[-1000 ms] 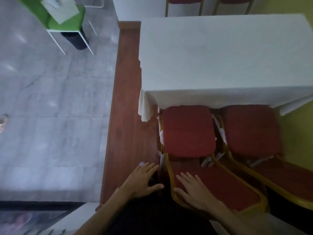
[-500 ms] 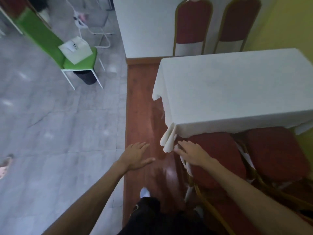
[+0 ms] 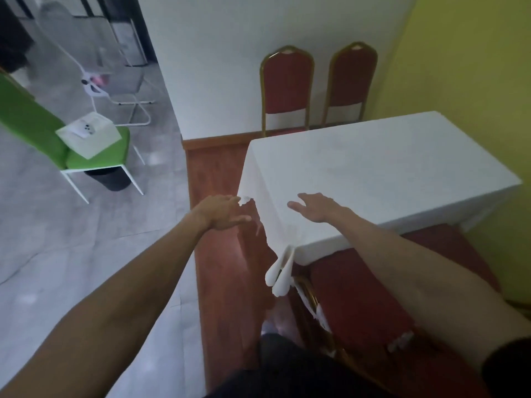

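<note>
A table under a white tablecloth (image 3: 373,168) stands against the yellow wall. My left hand (image 3: 221,212) hovers with straight fingers beside the cloth's hanging left edge, its fingertips close to the scalloped hem. My right hand (image 3: 314,209) is stretched out flat over the near left part of the tabletop, holding nothing. Whether either hand touches the cloth I cannot tell. A folded corner of the cloth (image 3: 280,271) hangs down at the near corner.
A red padded chair with a gold frame (image 3: 356,305) is tucked under the near side. Two more red chairs (image 3: 287,87) stand behind the table. A green chair (image 3: 94,156) carrying a white box sits on the grey tiles at left, over a dark bin.
My view has risen from the chair seats to the whole table. Both hands have lifted from the chair and floor level up to the tablecloth's left edge.
</note>
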